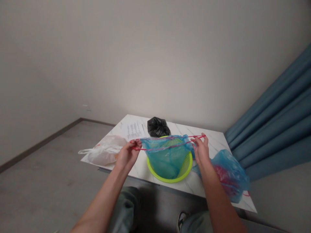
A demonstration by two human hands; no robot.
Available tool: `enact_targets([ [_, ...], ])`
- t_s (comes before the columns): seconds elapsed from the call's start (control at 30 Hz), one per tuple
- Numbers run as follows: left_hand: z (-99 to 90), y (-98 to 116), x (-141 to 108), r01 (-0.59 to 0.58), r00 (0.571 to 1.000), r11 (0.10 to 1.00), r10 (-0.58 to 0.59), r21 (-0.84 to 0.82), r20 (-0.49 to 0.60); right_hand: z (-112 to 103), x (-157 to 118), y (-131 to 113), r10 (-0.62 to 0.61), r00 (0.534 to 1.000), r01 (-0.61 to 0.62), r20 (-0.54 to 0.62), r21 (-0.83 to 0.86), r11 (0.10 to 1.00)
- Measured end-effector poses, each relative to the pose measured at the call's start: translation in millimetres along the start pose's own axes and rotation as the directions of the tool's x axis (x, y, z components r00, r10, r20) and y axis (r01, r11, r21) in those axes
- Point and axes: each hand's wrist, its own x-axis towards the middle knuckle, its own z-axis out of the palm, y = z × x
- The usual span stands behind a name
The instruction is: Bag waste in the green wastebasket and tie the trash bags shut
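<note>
A translucent blue bag with red drawstrings hangs into a yellow-green basket on the white table. My left hand is closed on the red drawstring at the bag's left side. At the right, my right hand holds the other end of the red drawstring, which is pulled taut by the fingertips. The bag's mouth is stretched between both hands, above the basket's rim. Part of the basket's far side is hidden behind the bag.
Behind the basket is a black bag, beside a printed sheet. A tied white bag lies at the table's left end, and a blue bag with something red at the right. Blue curtains hang beyond the table.
</note>
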Motion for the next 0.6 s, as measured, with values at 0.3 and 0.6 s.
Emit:
enact_targets([
  [0.3,16.3,-5,-19,-0.072,0.979,0.988,0.043,0.138,0.200,11,-6,-6,0.028,0.992,-0.057,0.125,0.233,0.971],
  [0.6,11.9,-19,-9,-0.277,0.958,0.926,0.247,0.256,0.145,12,-6,-2,0.080,0.980,-0.119,0.182,0.217,0.969],
])
